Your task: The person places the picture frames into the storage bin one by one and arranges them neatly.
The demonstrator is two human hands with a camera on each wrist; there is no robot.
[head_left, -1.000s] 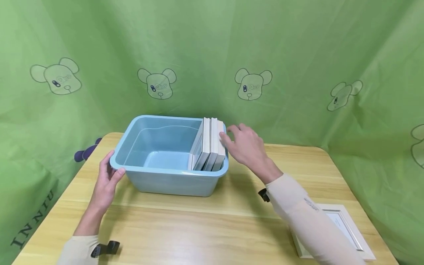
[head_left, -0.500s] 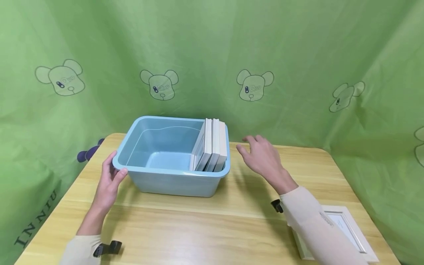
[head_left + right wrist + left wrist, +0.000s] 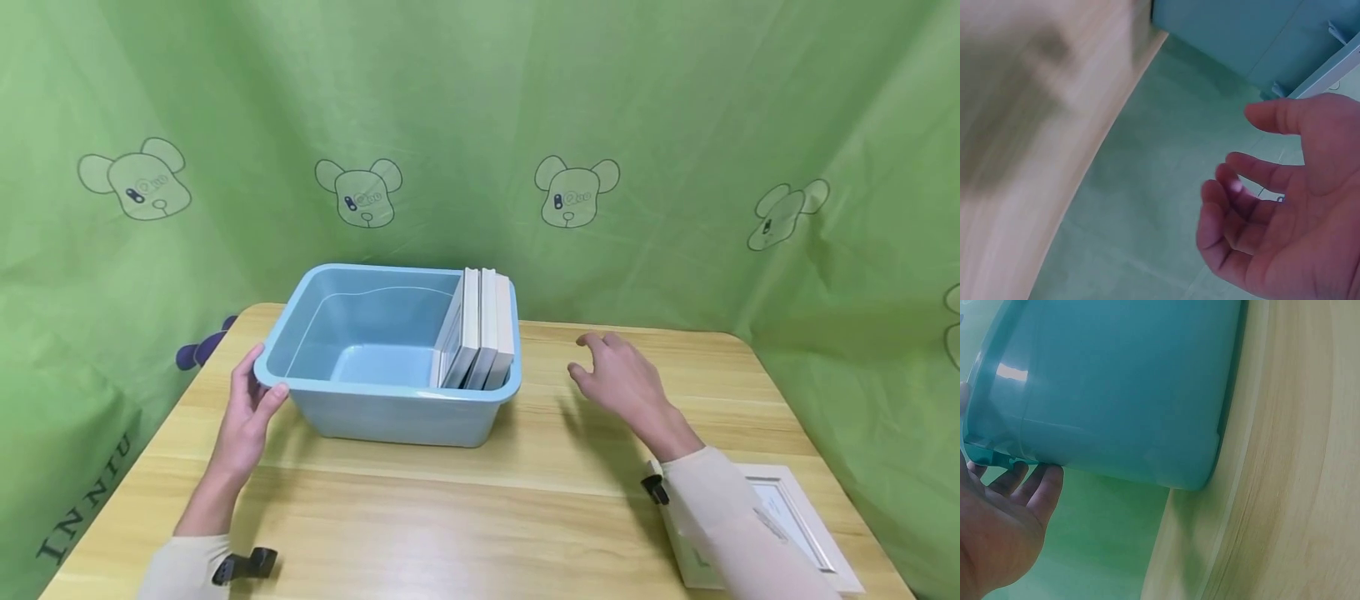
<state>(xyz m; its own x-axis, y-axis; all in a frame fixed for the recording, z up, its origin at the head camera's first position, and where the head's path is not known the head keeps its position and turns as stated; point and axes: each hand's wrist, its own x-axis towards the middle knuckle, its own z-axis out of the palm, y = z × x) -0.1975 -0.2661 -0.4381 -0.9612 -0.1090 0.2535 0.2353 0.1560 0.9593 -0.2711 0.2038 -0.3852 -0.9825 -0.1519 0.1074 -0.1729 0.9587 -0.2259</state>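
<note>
A blue plastic basin stands on the wooden table. My left hand grips its left front corner, thumb over the rim and fingers under it; in the left wrist view the fingers touch the basin's outer side. Several white picture frames stand upright side by side against the basin's right end. To the right of the basin, my right hand hovers above the table, holding nothing, its fingers loosely curled in the right wrist view. Another white picture frame lies at the right front, partly hidden by the right sleeve.
The wooden table reaches back to a green curtain printed with bear heads, which also hangs at both sides. A black wrist strap shows at the left cuff. The basin's left part shows its bare floor.
My right hand has moved away from the upright picture frames, rightward and toward me. The left hand keeps its hold on the basin's rim.
</note>
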